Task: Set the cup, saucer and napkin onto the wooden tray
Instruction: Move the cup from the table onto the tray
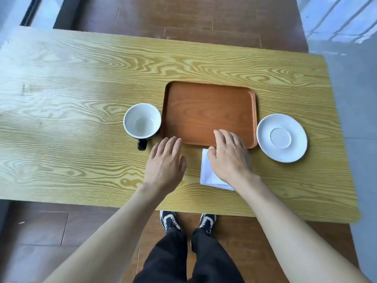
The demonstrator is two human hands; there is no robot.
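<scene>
A reddish-brown wooden tray (210, 111) lies empty on the table. Just left of it stands a cup (142, 121), white inside and black outside, handle toward me. A white saucer (281, 137) sits to the tray's right. A folded white napkin (207, 170) lies in front of the tray, partly under my right hand (229, 156), whose fingers spread over the tray's near edge. My left hand (166, 162) hovers open, palm down, between the cup's handle and the napkin, holding nothing.
The yellow wood-grain table (81, 99) stretches far to the left and behind the tray. Its near edge runs just above my shoes; its right edge lies beyond the saucer. Dark wooden floor surrounds it.
</scene>
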